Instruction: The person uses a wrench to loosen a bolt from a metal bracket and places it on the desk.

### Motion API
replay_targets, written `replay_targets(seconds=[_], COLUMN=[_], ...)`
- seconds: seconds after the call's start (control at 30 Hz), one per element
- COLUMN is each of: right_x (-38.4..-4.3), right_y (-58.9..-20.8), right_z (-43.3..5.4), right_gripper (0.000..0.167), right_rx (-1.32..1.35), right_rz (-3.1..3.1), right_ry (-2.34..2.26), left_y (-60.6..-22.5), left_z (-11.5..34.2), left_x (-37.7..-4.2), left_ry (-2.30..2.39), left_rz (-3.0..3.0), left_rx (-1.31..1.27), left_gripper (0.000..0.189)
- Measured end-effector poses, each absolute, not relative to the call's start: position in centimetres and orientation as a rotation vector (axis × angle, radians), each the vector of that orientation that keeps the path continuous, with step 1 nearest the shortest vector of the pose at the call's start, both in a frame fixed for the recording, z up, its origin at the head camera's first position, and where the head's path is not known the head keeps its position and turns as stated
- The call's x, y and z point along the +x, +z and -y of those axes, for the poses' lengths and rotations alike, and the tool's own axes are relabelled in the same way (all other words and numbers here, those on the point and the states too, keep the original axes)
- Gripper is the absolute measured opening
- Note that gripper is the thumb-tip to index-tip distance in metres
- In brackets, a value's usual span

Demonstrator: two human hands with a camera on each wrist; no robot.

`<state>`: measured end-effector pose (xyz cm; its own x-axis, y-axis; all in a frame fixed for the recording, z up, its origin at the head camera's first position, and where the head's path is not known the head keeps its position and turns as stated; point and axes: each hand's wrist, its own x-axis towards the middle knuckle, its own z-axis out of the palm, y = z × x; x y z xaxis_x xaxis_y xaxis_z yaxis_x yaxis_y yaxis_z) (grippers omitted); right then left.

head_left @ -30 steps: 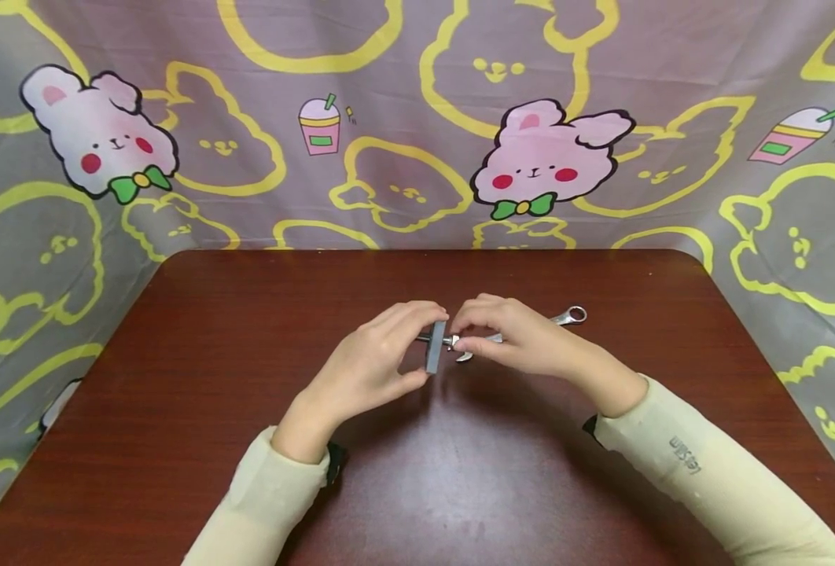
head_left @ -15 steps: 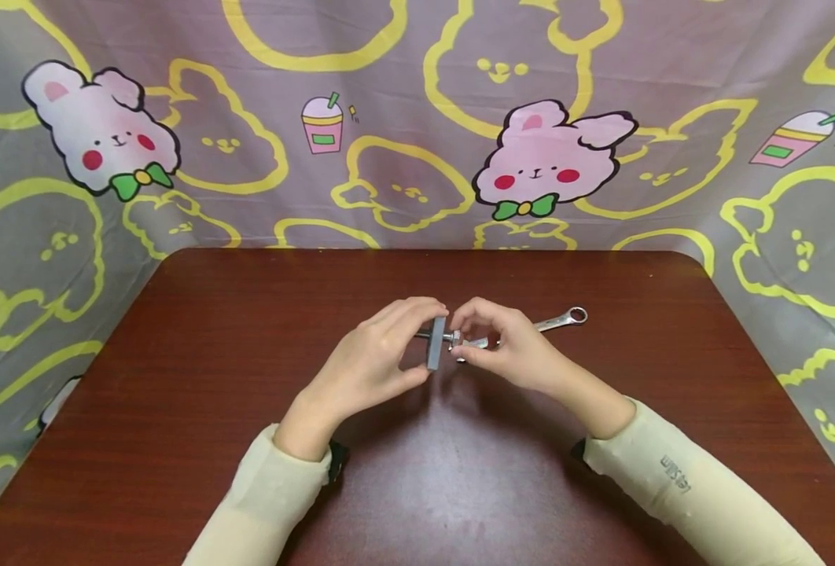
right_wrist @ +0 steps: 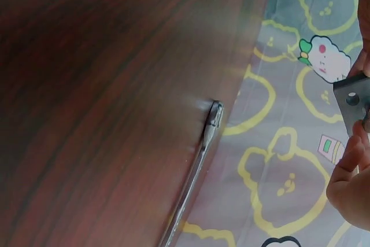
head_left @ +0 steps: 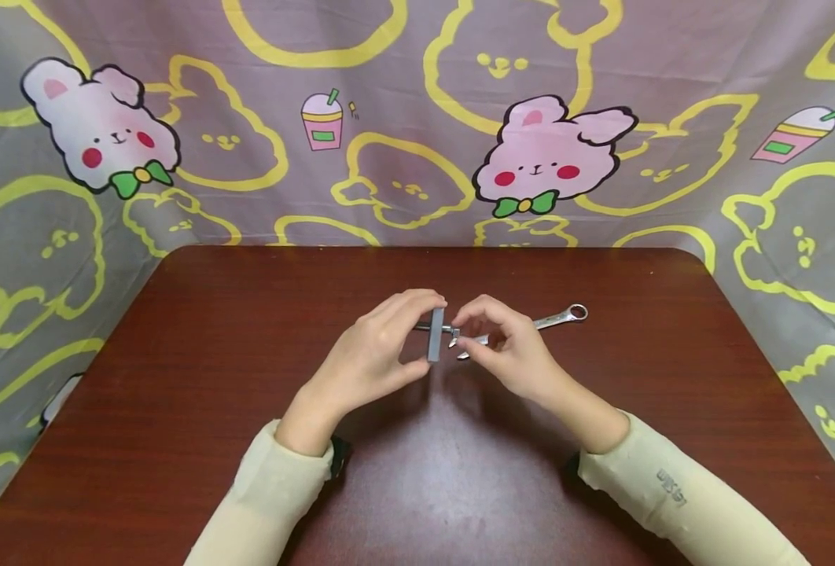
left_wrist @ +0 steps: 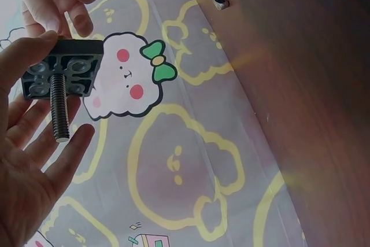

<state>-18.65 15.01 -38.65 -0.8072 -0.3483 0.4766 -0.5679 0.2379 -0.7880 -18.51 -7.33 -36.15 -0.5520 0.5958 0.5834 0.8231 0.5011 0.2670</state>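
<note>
My left hand holds a grey square plate by its edges, off the table. In the left wrist view, the plate's underside shows ribs and round recesses. A long threaded bolt passes through it, its free end pointing left. My right hand pinches the bolt's right end between fingers and thumb; the fingertips partly hide that end. On the table behind the right hand lies a combination wrench. Its ring end is in sight at the right, and its open end shows below the bolt.
The hands are above a dark red-brown wooden table. A curtain printed with rabbits and drinks stands around its back and sides. At the far left edge, a small white and black object is partly cut off by the table.
My right wrist and forearm have shifted slightly left and toward me, uncovering more of the wrench handle. The right fingers have shifted around the bolt's end. My left hand keeps its hold on the plate.
</note>
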Motion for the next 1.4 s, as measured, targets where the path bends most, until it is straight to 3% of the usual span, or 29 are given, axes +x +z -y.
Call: replay_targets(seconds=[0.27,0.97,1.4], right_x=[-18.5,-19.5,-19.1], right_y=[-38.9,-38.8,-38.7], right_z=[-14.9,-14.3,-13.5], right_gripper=[0.033,0.014,0.028], right_rx=[0.889,0.763,0.858], right_rz=[2.252,2.303,2.175], right_ry=[1.6,1.843,1.728], left_y=[-36.3,-36.5,-36.4], left_z=[7.4,7.6,7.8], left_x=[-18.3,-18.4,-18.7], left_ry=[-0.727,-0.704,-0.729], left_rz=[2.353,2.261,2.254], left_rx=[-1.163,-1.159,-1.135], left_gripper=[0.066,0.062,0.064])
